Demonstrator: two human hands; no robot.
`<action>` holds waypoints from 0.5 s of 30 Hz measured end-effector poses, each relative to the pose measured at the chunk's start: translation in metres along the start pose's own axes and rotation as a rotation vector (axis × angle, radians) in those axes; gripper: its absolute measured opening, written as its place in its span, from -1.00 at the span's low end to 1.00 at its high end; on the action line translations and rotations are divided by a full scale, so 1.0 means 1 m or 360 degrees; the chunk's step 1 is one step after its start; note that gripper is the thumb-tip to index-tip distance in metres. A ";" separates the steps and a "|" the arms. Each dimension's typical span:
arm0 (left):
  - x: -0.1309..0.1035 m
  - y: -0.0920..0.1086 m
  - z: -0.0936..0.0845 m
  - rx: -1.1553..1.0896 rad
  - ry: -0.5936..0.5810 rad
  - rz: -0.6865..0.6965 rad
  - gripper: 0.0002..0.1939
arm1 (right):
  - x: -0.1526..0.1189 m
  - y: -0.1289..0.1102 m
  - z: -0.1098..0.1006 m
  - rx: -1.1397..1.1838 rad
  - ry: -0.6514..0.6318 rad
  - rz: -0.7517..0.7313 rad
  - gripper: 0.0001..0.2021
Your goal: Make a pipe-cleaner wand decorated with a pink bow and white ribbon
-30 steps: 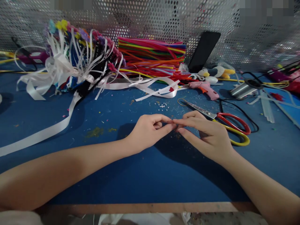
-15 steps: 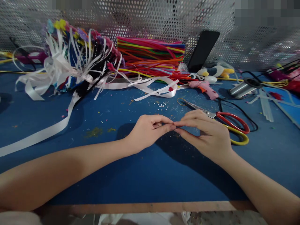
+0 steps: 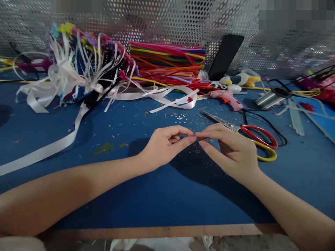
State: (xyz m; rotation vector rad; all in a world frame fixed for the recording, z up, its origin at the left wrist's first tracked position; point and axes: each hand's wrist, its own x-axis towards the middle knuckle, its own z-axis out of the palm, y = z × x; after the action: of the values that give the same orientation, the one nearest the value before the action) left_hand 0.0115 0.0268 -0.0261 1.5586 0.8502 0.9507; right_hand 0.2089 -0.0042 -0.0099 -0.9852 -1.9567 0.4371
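Both the left hand (image 3: 162, 147) and the right hand (image 3: 235, 153) come fingertip to fingertip above the middle of the blue worktop (image 3: 162, 202). The left thumb and forefinger pinch together, the right pair sits slightly parted; anything between them is too small to tell. Tiny white beads (image 3: 179, 119) lie just beyond, towards the back edge; red-and-yellow-handled steel scissors (image 3: 235, 127) lie beside the right hand.
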 end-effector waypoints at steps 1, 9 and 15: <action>0.000 0.000 0.000 0.0012 -0.0015 -0.0006 -0.73 | 0.000 0.000 0.000 -0.0018 -0.0003 -0.0018 -0.73; -0.001 0.001 -0.001 0.0075 -0.0049 0.0007 -0.72 | 0.002 -0.005 0.002 -0.0102 0.0099 -0.0179 -0.74; 0.000 0.000 0.000 0.0082 -0.0035 -0.0031 -0.71 | 0.001 -0.004 0.002 -0.0335 0.0193 -0.0278 -0.69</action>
State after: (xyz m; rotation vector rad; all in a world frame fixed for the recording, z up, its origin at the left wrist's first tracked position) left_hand 0.0114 0.0265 -0.0263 1.5991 0.8787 0.9023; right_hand 0.2050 -0.0058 -0.0074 -0.9378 -1.9859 0.0719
